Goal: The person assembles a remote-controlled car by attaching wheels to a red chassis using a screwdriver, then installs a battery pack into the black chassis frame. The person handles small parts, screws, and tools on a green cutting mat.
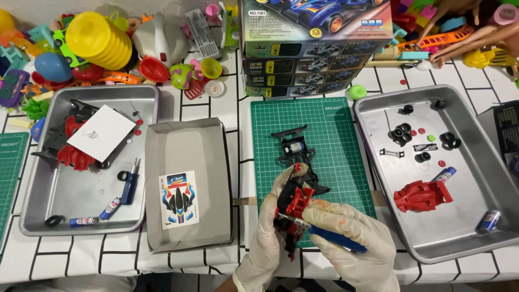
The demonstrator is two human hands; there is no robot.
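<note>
Both my hands wear pale gloves above the green cutting mat [335, 130]. My left hand [269, 232] grips a black toy car chassis [294, 157] with a red part [299, 200] on its near end. My right hand [357, 243] holds a blue-handled screwdriver [339, 239], its metal shaft reaching left to the red part. The chassis is tilted, its far end over the middle of the mat.
A metal tray [476, 184] on the right holds a red car body [423, 194], black wheels, small parts and a battery [489, 220]. A left tray [86, 189] holds black and red parts, a white card, batteries. A grey box lid [186, 157] carries a sticker sheet. Boxes and toys crowd the back.
</note>
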